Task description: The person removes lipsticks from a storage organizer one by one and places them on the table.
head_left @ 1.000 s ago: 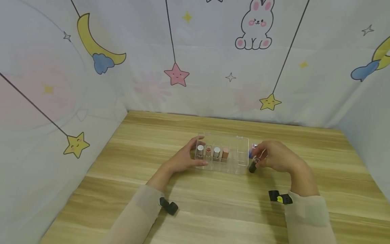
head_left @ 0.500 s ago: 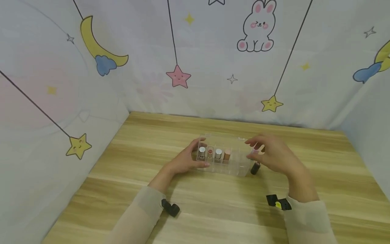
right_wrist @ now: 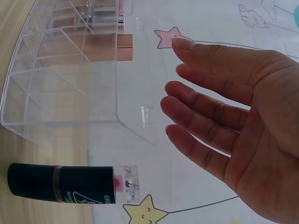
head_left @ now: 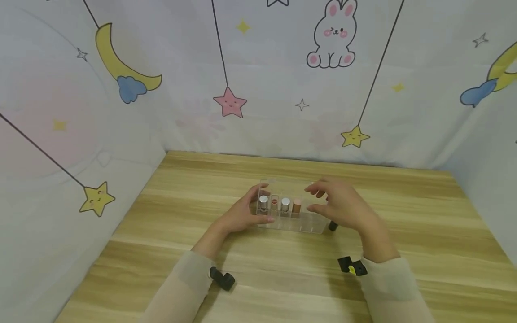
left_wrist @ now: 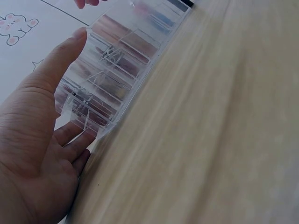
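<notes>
A clear divided lipstick organizer (head_left: 299, 223) stands on the table. My left hand (head_left: 237, 217) grips its left end, thumb in front and fingers behind. Inside is a row of lipsticks: two with silver caps (head_left: 263, 202), a clear-capped reddish one (head_left: 274, 203) between them, and a copper-coloured one (head_left: 296, 206). The compartments at the right end hold nothing. Over that end hovers my right hand (head_left: 343, 204), fingers spread apart from the thumb, holding nothing. A black lipstick (right_wrist: 60, 183) with a clear top stands upright just outside the organizer's right end, partly hidden by my hand in the head view.
The wooden table (head_left: 258, 278) extends around the organizer. A white cloth printed with stars and a rabbit (head_left: 332, 33) hangs behind it and at the sides. Each wrist carries a black strap-mounted device (head_left: 352, 266).
My right hand has come away from the black lipstick and moved left over the organizer's right end, its fingers spreading. The lipstick stays standing. My left hand keeps its grip.
</notes>
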Available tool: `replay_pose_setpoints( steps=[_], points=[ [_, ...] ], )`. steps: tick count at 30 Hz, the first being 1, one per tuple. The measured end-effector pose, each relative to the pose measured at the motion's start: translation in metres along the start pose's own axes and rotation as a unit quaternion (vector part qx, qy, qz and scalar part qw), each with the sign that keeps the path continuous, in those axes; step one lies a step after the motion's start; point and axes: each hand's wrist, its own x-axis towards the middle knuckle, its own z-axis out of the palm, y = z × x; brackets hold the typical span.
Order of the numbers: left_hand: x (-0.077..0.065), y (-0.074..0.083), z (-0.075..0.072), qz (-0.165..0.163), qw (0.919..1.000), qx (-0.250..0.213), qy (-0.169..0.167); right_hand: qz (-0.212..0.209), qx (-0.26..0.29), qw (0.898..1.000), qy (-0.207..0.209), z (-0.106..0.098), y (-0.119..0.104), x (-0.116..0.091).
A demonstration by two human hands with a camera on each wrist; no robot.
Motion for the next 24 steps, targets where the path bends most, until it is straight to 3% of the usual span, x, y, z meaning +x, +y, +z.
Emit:
replay_pose_setpoints(
  steps=[7,19,24],
  points=[
    [0.000,0.000,-0.001,-0.005,1.0000,0.007,-0.001,0.025,0.018,0.999,-0.017,0.008,-0.001,0.005],
    [0.000,0.000,-0.003,-0.012,0.9999,-0.007,-0.005,0.040,0.014,0.999,-0.004,0.027,-0.005,0.013],
    [0.000,0.000,-0.002,-0.006,1.0000,-0.005,-0.006,0.024,0.001,1.000,0.007,0.032,-0.008,0.016]
  ],
)
